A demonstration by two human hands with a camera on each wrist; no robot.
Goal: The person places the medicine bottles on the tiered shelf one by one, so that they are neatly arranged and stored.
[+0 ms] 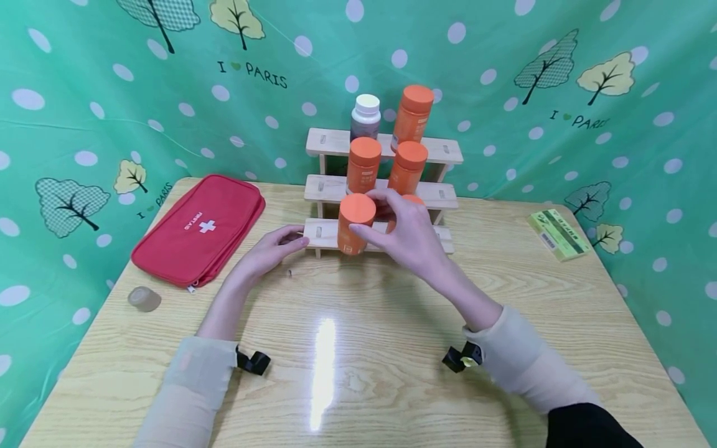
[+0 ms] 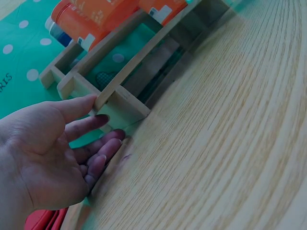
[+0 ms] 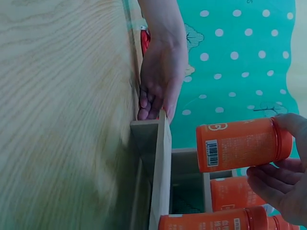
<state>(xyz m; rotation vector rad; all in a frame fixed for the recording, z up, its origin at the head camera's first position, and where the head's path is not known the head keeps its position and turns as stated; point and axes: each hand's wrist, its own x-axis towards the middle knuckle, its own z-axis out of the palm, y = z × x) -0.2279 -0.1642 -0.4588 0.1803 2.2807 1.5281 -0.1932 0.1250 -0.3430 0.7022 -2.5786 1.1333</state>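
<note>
My right hand [image 1: 411,233] grips an orange jar [image 1: 354,233] near its lid, thumb on one side and fingers on the other. In the right wrist view the jar's base [image 3: 204,149] is a small gap above the lowest board of a three-tier wooden rack [image 1: 322,231]. At the rack's left end, my left hand [image 1: 274,252] pinches the corner of that lowest board, its other fingers loosely curled below. Another orange jar [image 1: 413,199] on the lowest tier is mostly hidden behind my right hand. Two orange jars [image 1: 364,165] stand on the middle tier.
On the top tier stand a white-capped dark bottle [image 1: 365,117] and an orange jar [image 1: 413,115]. A red first-aid pouch [image 1: 196,230] lies at the left, with a small greyish cup [image 1: 144,299] in front. A green-yellow box [image 1: 558,234] lies at the right. Polka-dot cloth [image 1: 358,56] hangs behind.
</note>
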